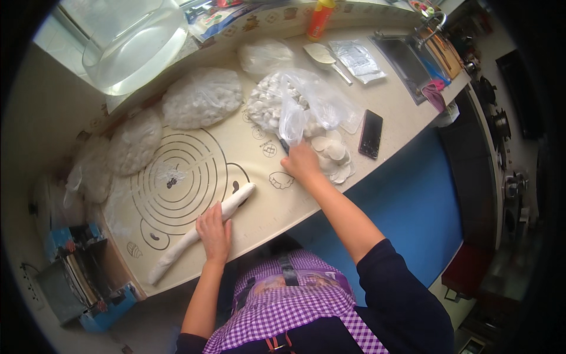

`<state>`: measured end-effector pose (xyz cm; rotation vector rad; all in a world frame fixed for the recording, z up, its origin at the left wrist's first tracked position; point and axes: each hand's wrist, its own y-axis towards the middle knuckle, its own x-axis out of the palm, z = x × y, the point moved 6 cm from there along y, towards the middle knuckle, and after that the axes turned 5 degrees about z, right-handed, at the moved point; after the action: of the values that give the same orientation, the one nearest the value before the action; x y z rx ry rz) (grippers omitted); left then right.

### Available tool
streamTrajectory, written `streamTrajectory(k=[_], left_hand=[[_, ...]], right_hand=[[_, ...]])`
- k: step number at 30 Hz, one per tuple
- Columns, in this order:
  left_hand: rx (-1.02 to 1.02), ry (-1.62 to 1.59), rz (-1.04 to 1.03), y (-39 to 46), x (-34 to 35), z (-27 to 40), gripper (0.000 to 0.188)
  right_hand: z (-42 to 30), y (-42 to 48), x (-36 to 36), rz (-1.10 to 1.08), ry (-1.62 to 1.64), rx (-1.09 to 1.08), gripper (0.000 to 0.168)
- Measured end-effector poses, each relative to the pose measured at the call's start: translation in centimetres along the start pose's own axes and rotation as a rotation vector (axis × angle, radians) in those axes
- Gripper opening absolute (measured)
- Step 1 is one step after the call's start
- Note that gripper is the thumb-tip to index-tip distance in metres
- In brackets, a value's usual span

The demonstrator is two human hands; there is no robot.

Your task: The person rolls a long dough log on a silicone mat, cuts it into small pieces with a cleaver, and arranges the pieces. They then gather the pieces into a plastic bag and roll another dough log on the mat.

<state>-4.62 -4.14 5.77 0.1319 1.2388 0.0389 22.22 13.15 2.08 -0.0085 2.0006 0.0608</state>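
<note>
A long rope of white dough [239,198] lies slantwise across the near part of a cream pastry mat [261,230]. My left hand [214,230] rests over its middle, fingers on the far side and thumb on the near side. My right hand [303,161] is closed at the edge of an open clear plastic bag [292,121], around a narrow dark object [284,144] that is mostly hidden. Small white dough pieces [264,104] fill that bag. Beside my right hand, thin round dough wrappers [334,152] lie in a loose pile.
Filled plastic bags [202,98] line the mat's far side. A smartphone [370,134] lies right of the wrappers. Behind are a scoop of flour [319,53], a silvery packet [358,61] and a red bottle [320,20]. A sink [400,66] is at far right; a large clear container [137,48] stands upper left.
</note>
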Motion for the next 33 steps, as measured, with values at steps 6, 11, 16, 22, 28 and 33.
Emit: streamTrajectory(k=[6,11,16,22,28,33], left_hand=[[-0.049,-0.048,-0.051,0.5,0.7,0.9,0.068],[-0.062,-0.04,-0.024,0.9,1.2,1.3,0.068],[0.023,-0.113,0.013,3.4,2.1,4.2,0.067],[-0.107,-0.508,-0.023,14.6,6.1,9.2,0.074],[-0.541,-1.026,-0.178,24.3,15.8,10.8,0.072],[-0.535,-0.935,-0.224,28.0,19.2,9.6,0.06]], right_hand=[[0.4,-7.1,-7.8,-0.101,0.177,0.073,0.062],[4.4,-16.2,-16.9,-0.375,0.492,0.247,0.053],[12.2,-24.5,-22.5,-0.21,0.709,0.508,0.054],[25.3,-15.3,-20.1,0.401,0.413,0.41,0.053],[36.0,-1.6,-15.3,0.406,0.02,0.547,0.054],[40.2,3.4,-12.6,0.525,0.061,0.47,0.039]])
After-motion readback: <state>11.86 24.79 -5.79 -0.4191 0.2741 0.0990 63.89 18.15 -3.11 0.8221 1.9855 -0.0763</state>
